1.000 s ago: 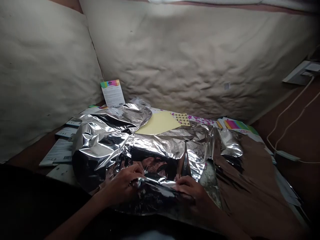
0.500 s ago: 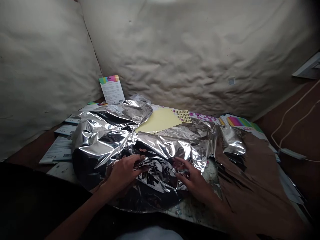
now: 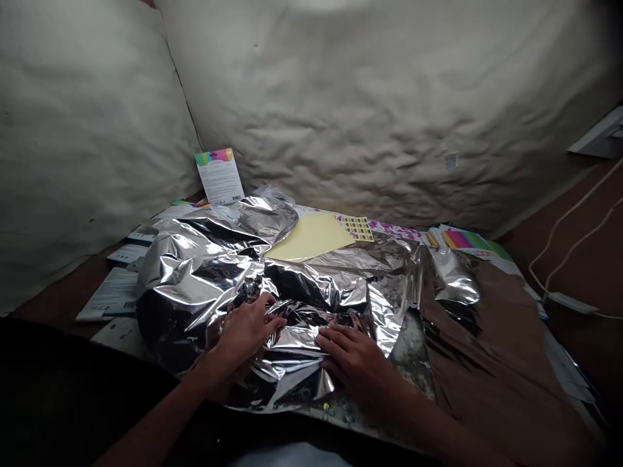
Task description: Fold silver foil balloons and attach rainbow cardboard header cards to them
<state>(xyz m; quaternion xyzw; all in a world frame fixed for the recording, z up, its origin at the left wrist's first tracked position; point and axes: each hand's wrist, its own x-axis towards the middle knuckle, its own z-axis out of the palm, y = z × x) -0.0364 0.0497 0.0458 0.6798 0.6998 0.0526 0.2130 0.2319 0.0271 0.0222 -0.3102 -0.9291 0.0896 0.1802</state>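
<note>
Since the earlier frame, the right hand (image 3: 357, 366) has been lowered onto the work, and its fingers (image 3: 335, 340) have been drawn close together from their spread position. They are laid nearly flat and pressed on the crumpled silver foil sheet (image 3: 195, 285). The left hand (image 3: 243, 337) is placed on the same sheet, its fingers curved over a raised fold; whether that fold is pinched cannot be told.

The foil sheet occupies the near and left parts of a mottled grey board (image 3: 413, 350). A brown paper sheet (image 3: 487, 337) lies along the board's right side. A pale yellow sheet (image 3: 311, 237) and a small tan sticker sheet (image 3: 357, 228) lie just beyond the foil, toward the far edge. A rainbow-topped white card (image 3: 219, 175) stands by the far left corner, against a beige padded fabric (image 3: 341, 110).

The step in hand is judged to be the pressing of a fold in the foil. The next move is judged to call for light, even pressure along that fold, as the thin foil could tear.
</note>
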